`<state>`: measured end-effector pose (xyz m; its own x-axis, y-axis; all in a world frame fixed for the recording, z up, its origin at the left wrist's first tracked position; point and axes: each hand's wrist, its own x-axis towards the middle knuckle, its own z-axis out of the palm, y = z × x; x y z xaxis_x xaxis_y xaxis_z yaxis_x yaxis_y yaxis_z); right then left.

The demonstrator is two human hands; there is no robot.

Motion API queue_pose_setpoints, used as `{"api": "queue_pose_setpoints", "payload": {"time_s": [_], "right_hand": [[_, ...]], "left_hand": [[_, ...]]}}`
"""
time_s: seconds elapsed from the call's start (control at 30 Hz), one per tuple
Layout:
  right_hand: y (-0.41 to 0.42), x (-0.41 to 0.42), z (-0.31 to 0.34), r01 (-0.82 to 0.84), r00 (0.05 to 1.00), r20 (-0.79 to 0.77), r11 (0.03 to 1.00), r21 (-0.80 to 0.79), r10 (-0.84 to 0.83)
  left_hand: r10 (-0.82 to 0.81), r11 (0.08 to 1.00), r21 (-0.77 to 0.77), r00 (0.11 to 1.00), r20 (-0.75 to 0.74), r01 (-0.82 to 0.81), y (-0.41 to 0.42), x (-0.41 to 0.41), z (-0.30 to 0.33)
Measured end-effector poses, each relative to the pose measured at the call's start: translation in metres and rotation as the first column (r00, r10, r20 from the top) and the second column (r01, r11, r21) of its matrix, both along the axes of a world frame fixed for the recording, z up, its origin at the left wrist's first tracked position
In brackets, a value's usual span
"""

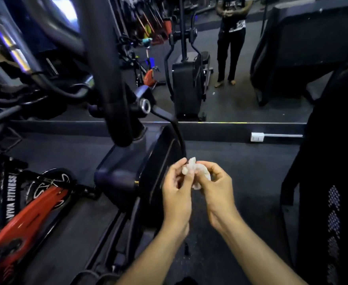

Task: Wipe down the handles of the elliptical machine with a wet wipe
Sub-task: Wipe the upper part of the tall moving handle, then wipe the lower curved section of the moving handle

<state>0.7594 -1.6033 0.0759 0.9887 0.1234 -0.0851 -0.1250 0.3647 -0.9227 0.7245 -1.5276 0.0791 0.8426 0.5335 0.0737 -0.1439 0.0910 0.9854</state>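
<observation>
– Where's the wipe (195,173)?
– Bunched between both hands, low in front of the elliptical (140,161).
– Grip?
– Left hand (177,186) pinches one end, right hand (216,188) curls round the other, handle (111,79) untouched

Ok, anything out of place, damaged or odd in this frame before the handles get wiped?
Nothing stands out. Both hands, left hand and right hand, pinch a crumpled wet wipe low beside the elliptical machine. It touches no handle yet. No spill or damage shows, though the scene is dim.
</observation>
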Motion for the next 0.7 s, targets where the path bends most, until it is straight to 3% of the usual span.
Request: {"api": "queue_pose_setpoints", "payload": {"time_s": [0.07,0.17,0.43,0.57,0.7], "right_hand": [[-0.017,0.019,-0.013,0.017,0.999,0.029,0.997,-0.071,-0.015],[-0.036,0.049,-0.023,-0.008,0.998,0.061,0.983,-0.182,0.02],[-0.061,0.169,-0.051,-0.093,0.994,0.016,0.933,-0.349,0.105],[-0.049,0.233,-0.054,-0.168,0.982,0.014,0.898,-0.406,0.19],[-0.023,0.283,-0.05,-0.397,0.903,0.002,0.835,-0.381,0.43]], "left_hand": [[-0.079,0.991,0.101,0.994,-0.072,0.086,0.001,0.017,-0.007],[-0.131,0.979,0.136,0.981,-0.142,0.15,0.007,0.048,-0.016],[-0.259,0.965,-0.099,0.949,-0.182,0.244,0.013,0.172,-0.055],[-0.221,0.974,-0.105,0.947,-0.234,0.201,0.023,0.223,-0.057],[-0.126,0.991,0.004,0.957,-0.261,0.132,0.045,0.259,-0.051]]}}
